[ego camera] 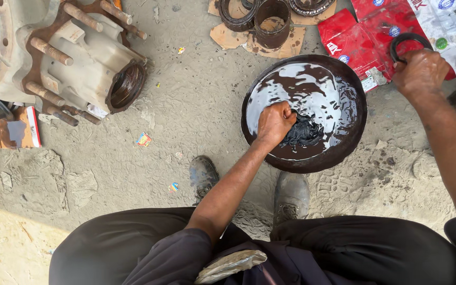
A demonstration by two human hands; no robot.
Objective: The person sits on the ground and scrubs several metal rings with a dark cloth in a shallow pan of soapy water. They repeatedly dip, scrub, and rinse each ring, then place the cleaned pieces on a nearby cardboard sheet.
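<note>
A round black pan point(355, 132) of dark shiny liquid sits on the sandy ground in front of me. My left hand point(273, 124) is closed on a black soaked rag point(303, 132) and dips it in the liquid. To the right of the pan, my right hand point(419, 71) grips a black rubber ring point(408, 39) and holds it over red and white packaging point(365, 39).
A large wheel hub point(64, 53) with studs lies at the top left. Dark metal rings point(271, 21) rest on cardboard pieces at the top. My two boots point(291, 195) stand just below the pan. Small wrappers litter the sand.
</note>
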